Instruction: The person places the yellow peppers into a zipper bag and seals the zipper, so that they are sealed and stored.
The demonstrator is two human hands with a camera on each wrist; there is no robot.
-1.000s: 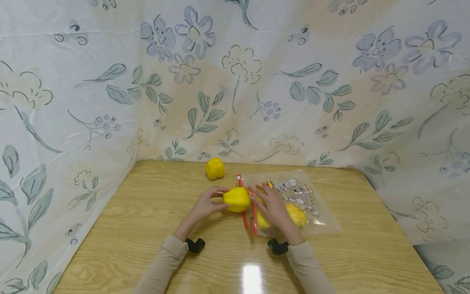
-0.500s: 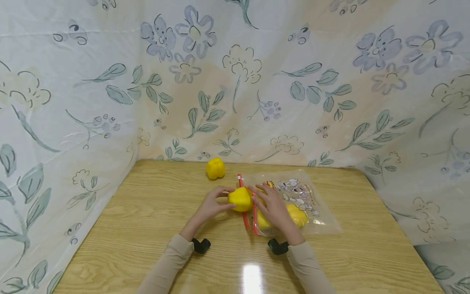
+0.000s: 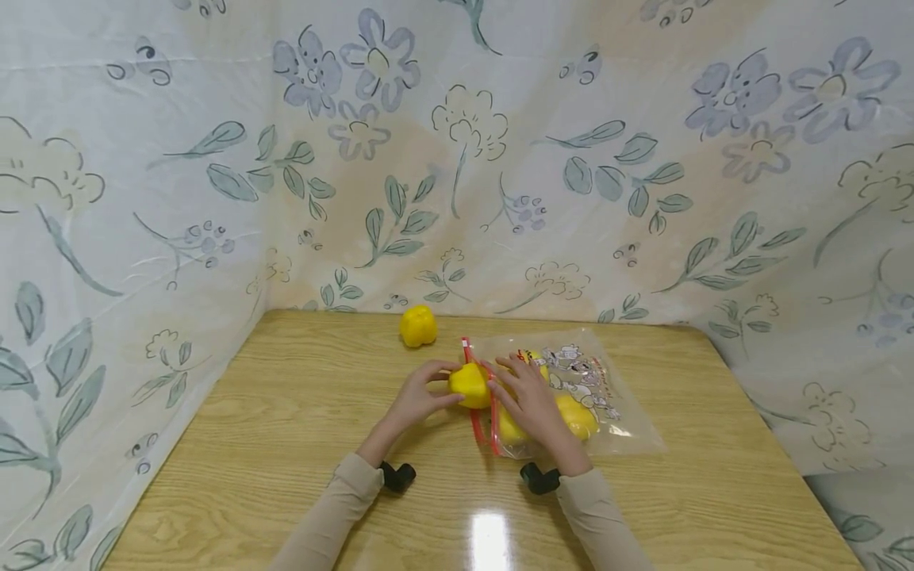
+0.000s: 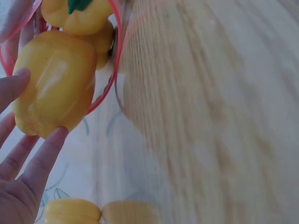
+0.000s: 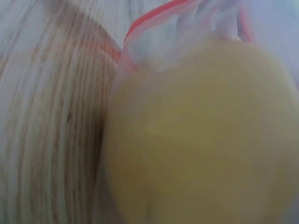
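The bagging looks well along but unfinished. From the left, the loose pepper [image 3: 418, 327] sits on the counter [image 3: 286, 420] and seems left to do; next, the held pepper [image 3: 469, 386] is at the mouth of the bag [image 3: 620, 388], apparently not fully in; furthest right are the bagged peppers [image 3: 577, 417], which look done, their count partly hidden by the right hand [image 3: 531, 403].

As for places, the loose pepper stands beyond the grip of the left hand [image 3: 420, 396], well apart from it. That grip is clamped on the held pepper, thumb on one side, fingers on the other. The bag lies just right of the grip, its red-rimmed mouth gaping toward it. The right hand rests on the bag near the mouth, fingers spread; whether its grip pinches the plastic cannot be told. The bagged peppers lie under and right of it.
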